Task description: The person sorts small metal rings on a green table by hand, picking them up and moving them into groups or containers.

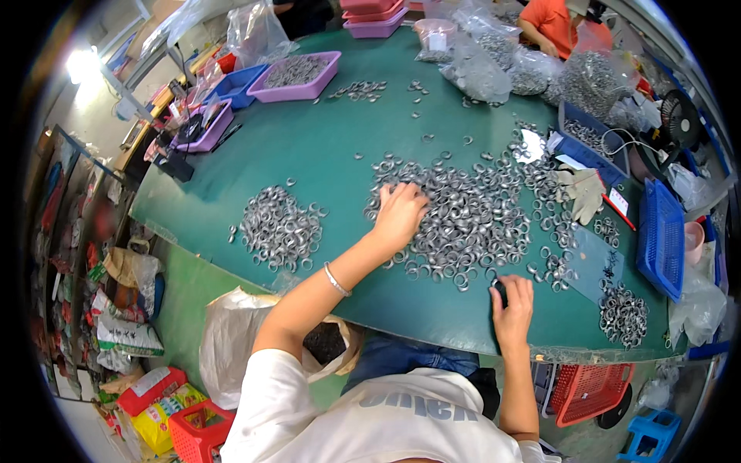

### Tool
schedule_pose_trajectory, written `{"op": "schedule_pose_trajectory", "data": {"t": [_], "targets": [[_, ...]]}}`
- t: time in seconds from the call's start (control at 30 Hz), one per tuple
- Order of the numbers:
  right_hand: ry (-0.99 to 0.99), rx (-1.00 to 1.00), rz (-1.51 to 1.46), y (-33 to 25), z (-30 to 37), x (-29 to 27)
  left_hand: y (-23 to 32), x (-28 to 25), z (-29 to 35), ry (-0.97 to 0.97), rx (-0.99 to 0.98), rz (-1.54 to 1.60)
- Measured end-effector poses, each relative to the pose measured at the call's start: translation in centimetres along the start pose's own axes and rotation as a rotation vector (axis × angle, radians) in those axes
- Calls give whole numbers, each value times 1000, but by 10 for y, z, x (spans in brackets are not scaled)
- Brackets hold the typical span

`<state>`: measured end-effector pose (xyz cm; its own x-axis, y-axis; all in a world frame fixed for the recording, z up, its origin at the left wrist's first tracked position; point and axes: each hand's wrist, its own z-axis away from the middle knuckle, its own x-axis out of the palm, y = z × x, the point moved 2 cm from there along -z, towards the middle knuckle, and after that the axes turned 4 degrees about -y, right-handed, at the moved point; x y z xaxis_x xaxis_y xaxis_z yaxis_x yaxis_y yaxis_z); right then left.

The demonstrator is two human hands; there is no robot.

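A broad heap of small grey metal rings (471,224) covers the middle of the green table. My left hand (401,210) reaches onto the heap's left side, fingers bent and a little apart, touching rings; what lies under the fingertips is hidden. Near the table's front edge, my right hand (513,310) is closed, with a small dark thing (500,291) between thumb and fingers. A ring or two sit right by those fingertips. To the left lies a separate ring pile (282,229), and a smaller ring pile (624,316) is at the right front.
Purple tray (328,73) of grey parts stands far left. Bags of rings (478,73) crowd the far right, where a person in orange (549,27) sits. A glove (585,193), blue basket (661,239) and fan (679,116) line the right. An open sack (231,339) stands below.
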<state>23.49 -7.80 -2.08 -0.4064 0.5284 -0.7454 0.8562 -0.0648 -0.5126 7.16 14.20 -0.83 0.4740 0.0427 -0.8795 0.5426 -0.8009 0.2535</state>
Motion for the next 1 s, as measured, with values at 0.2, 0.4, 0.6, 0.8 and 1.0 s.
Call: {"op": "schedule_pose_trajectory", "data": {"t": [0.2, 0.4, 0.6, 0.8, 1.0], "targets": [[23, 4, 2, 5, 0, 1, 14, -8, -17, -44, -67, 253], [-15, 43, 7, 8, 2, 2, 59, -14, -29, -651, -280, 1052], [-50, 62, -14, 12, 1, 0, 112, 31, -184, -539, -68, 1077], [-50, 68, -39, 13, 0, -2, 158, 50, -212, -17, -27, 1262], [12, 146, -286, 14, 2, -4, 144, 7, -58, -616, -39, 1191]]}}
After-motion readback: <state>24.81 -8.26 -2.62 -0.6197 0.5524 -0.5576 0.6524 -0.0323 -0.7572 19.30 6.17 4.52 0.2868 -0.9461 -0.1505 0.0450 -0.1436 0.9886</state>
